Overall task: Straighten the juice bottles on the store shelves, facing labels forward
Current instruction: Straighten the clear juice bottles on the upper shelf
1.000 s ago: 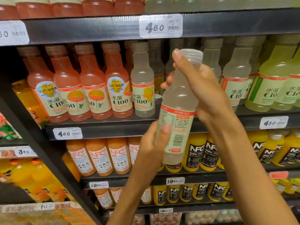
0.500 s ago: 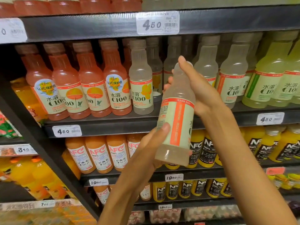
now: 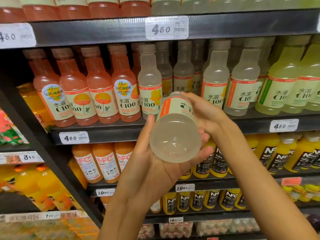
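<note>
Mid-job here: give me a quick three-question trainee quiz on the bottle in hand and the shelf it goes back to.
1. True or false: the pale bottle stands upright on the shelf.
2. Which hand cradles its base? A) left hand B) right hand
3. Fill in: the price tag below the pink bottles reads ____.

Key: 1. False, it is held tilted, base toward the camera. 2. A. 3. 4.50.

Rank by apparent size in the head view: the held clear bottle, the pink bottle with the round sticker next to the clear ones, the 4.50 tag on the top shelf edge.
1. Held clear bottle, tipped base-first toward the camera, so nearness inflates it.
2. Pink bottle.
3. 4.50 tag.

The two bottles may match in real size; this view cannot settle that.
</note>
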`<state>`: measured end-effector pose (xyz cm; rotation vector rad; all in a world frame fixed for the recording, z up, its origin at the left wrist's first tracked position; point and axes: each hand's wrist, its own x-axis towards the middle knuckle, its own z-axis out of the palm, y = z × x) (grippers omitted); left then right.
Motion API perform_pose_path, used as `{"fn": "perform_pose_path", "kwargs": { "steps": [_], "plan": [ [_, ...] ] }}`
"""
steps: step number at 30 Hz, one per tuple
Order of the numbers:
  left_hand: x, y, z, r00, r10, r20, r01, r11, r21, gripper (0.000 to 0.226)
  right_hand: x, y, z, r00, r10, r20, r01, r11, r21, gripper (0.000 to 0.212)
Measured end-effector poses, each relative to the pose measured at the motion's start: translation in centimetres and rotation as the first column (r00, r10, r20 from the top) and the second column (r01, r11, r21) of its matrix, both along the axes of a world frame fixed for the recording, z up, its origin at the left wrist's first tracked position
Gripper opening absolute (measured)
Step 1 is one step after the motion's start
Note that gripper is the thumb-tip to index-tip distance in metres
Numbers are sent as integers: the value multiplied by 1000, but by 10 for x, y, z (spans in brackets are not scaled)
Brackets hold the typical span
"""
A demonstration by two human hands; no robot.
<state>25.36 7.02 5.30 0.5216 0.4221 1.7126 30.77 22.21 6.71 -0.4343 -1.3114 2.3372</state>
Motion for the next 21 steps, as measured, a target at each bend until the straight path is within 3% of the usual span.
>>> {"fn": "perform_pose_path", "kwargs": {
  "steps": [2, 4, 6, 9, 10, 12, 14, 21],
  "plan": [
    [-6, -2, -11, 991, -38, 126, 41, 999, -26, 61, 1, -3, -1, 1000, -15, 3, 15, 1000, -5, 24],
    [-5, -5, -10, 965, -205, 166, 194, 978, 81, 77, 1, -5, 0, 997, -72, -14, 72, 997, 0, 26],
    [-3, -6, -20, 971, -236, 41, 234, 971, 47, 74, 3, -5, 5, 980, -183, -80, 187, 981, 51, 28],
    [-7, -4, -37, 953, -49, -300, 14, 993, -120, 86, 11, -7, 17, 930, -214, -300, 276, 943, 183, 24],
    [-8, -4, -42, 876, 19, -481, -96, 986, -136, 78, 14, -8, 21, 912, -190, -364, 288, 928, 235, 25],
    [-10, -4, -46, 611, 138, -780, -266, 963, -37, 57, 20, -14, 27, 885, -155, -440, 324, 882, 341, 27],
    [-11, -2, -50, 433, 223, -874, -339, 938, 71, 56, 24, -21, 31, 873, -134, -468, 360, 824, 437, 33],
    [-21, 14, -55, 222, 385, -896, -427, 864, 265, 75, 44, -41, 29, 860, 178, -479, 213, 727, 653, 58]
  ]
}}
